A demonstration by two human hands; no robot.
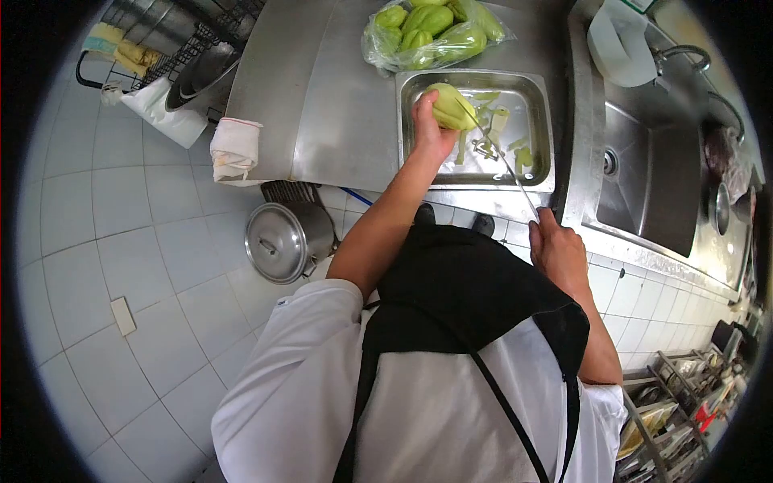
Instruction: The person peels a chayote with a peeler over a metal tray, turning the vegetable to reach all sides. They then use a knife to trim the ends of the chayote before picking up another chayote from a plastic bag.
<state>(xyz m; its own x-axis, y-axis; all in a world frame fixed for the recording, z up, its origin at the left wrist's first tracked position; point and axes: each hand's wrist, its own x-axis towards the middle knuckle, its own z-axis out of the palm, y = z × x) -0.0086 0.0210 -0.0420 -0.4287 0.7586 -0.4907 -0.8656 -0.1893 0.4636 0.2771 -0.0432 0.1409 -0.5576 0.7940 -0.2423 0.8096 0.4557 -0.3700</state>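
Over a shallow metal tray (pixel 550 121), my left hand (pixel 431 130) is closed round a pale green chayote-like vegetable (pixel 452 107). My right hand (pixel 559 248) grips the handle end of a long, thin knife (pixel 515 179), just past the tray's near right corner. The blade slants up and left, and its tip reaches the right side of the vegetable. Green peel strips (pixel 523 155) and a paler piece (pixel 499 121) lie in the tray. Behind it, a clear plastic bag (pixel 435 36) holds several green vegetables.
A metal sink (pixel 644 161) with a faucet (pixel 684 55) and a white plastic container (pixel 622 44) is at the right. A folded cloth (pixel 236 150) lies on the counter's left edge. A lidded pot (pixel 282 241) stands on the floor. Shelving (pixel 668 402) is at the lower right.
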